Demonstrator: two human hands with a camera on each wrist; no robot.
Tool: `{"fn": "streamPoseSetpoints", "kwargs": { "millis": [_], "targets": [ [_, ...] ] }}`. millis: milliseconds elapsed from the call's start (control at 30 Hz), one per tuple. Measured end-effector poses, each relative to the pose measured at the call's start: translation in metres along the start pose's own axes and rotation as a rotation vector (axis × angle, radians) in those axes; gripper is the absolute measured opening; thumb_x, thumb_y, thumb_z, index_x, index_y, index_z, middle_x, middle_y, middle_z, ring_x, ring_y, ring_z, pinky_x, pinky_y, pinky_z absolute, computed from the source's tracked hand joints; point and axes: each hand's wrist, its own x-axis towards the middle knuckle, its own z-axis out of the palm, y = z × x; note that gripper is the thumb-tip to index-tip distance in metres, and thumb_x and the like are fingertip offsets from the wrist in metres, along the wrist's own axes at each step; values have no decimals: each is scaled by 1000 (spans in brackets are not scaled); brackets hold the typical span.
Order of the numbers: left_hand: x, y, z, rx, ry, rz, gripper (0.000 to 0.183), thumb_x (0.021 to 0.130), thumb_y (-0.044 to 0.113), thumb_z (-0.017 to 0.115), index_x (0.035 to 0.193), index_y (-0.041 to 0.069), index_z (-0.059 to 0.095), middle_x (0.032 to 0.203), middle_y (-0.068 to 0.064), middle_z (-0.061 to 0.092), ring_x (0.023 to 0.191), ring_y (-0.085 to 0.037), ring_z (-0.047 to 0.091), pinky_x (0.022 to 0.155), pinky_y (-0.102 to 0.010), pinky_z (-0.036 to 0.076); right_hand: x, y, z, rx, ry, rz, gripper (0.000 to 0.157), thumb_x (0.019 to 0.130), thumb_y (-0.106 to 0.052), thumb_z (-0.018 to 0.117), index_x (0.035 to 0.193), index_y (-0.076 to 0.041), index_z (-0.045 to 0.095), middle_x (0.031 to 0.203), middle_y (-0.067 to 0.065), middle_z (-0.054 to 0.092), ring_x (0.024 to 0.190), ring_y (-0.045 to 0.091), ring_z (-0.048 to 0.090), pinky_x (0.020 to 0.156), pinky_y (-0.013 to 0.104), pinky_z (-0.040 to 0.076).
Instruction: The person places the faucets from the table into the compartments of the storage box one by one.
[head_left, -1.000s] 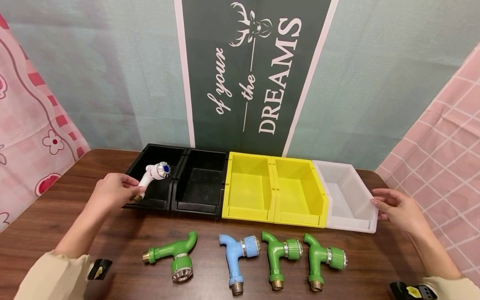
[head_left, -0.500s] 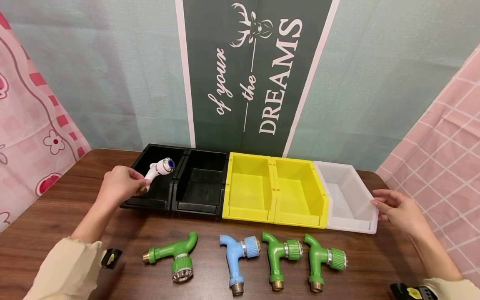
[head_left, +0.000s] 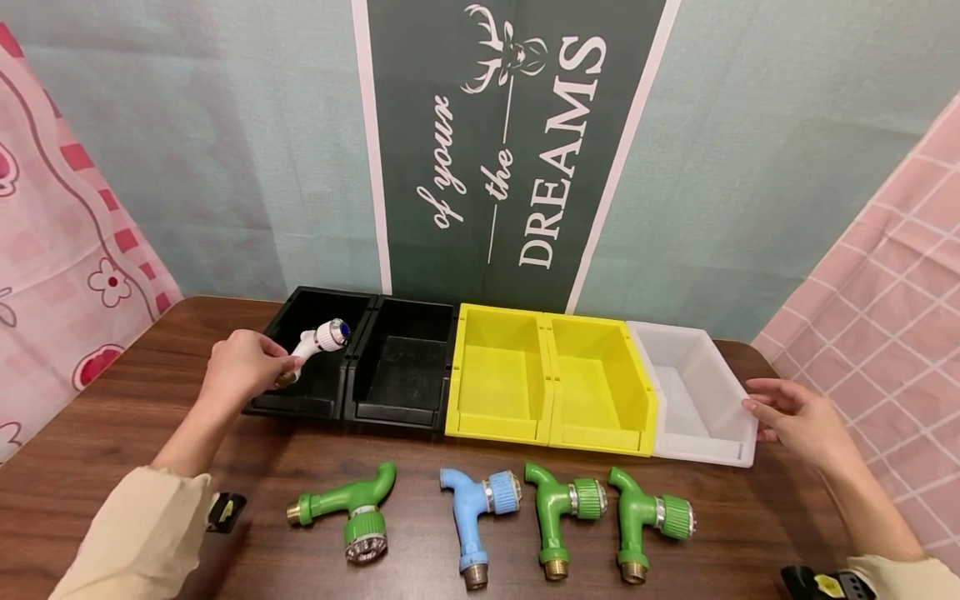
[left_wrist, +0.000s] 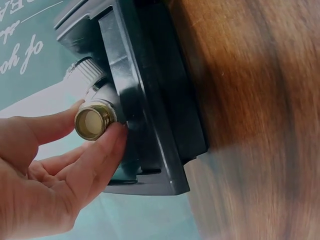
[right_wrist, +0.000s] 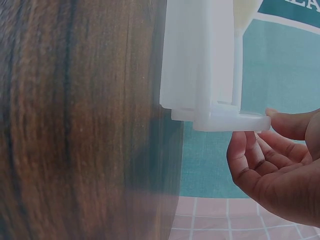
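A white tap point(head_left: 307, 348) with a ribbed, silver-ringed knob and blue cap is pinched by my left hand point(head_left: 243, 367) near its threaded end. It hangs tilted over the leftmost black bin point(head_left: 300, 407), knob pointing up and right. In the left wrist view its brass thread point(left_wrist: 92, 122) faces the camera between thumb and fingers, close to the bin's front. At the far right, my right hand point(head_left: 798, 421) grips the side edge of the white bin point(head_left: 705, 448). The right wrist view has the thumb on the rim and the fingers curled along the outside wall.
Another black bin point(head_left: 397, 415) and two yellow bins point(head_left: 495, 427) point(head_left: 600, 438) complete the row. In front lie a green tap point(head_left: 348, 498), a blue tap point(head_left: 468, 512) and two more green taps point(head_left: 553, 512) point(head_left: 637, 512) on the wooden table point(head_left: 420, 575). A printed curtain point(head_left: 300, 150) hangs behind.
My left hand has moved slightly right and away from me with the white tap, bringing it further over the leftmost black bin. The right hand has stayed on the white bin.
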Motion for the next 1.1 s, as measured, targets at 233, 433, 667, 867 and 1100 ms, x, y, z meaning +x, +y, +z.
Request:
{"fn": "streamPoseSetpoints", "kwargs": {
  "millis": [233, 433, 667, 867, 1100],
  "targets": [
    [3, 0, 5, 0, 29, 18, 26, 82, 20, 67, 77, -5, 69, 54, -2, 61, 55, -16, 57, 48, -29, 40, 9, 31, -1, -6, 23, 41, 29, 86, -28, 64, 109, -12, 55, 80, -14, 61, 64, 8, 61, 54, 31, 54],
    [4, -1, 8, -11, 38, 4, 25, 82, 19, 67, 78, -6, 69, 54, -2, 61, 50, -12, 58, 47, -28, 41, 4, 13, 0, 16, 7, 3, 37, 88, -13, 61, 113, 11, 47, 78, -13, 60, 62, 8, 58, 51, 30, 52],
    [5, -1, 9, 0, 58, 3, 22, 80, 17, 68, 78, -4, 69, 55, 0, 61, 66, -27, 59, 55, -34, 43, 3, 13, 1, 20, 30, 48, 40, 87, -17, 63, 114, 8, 49, 78, -9, 61, 61, 9, 59, 51, 29, 52],
    [4, 1, 7, -26, 46, -3, 22, 81, 15, 69, 82, -7, 67, 58, -4, 64, 57, -16, 62, 67, -43, 45, 1, 7, 0, 41, 10, 14, 23, 87, -13, 63, 106, -3, 56, 77, -15, 60, 60, 8, 59, 51, 27, 52],
    [2, 2, 4, -58, 3, -5, 28, 82, 16, 68, 90, -11, 63, 65, -10, 66, 56, -15, 64, 70, -42, 48, -4, -10, 0, 91, -10, 8, 33, 88, -7, 60, 92, -39, 54, 76, -20, 58, 61, 6, 58, 51, 26, 52]
  ]
}}
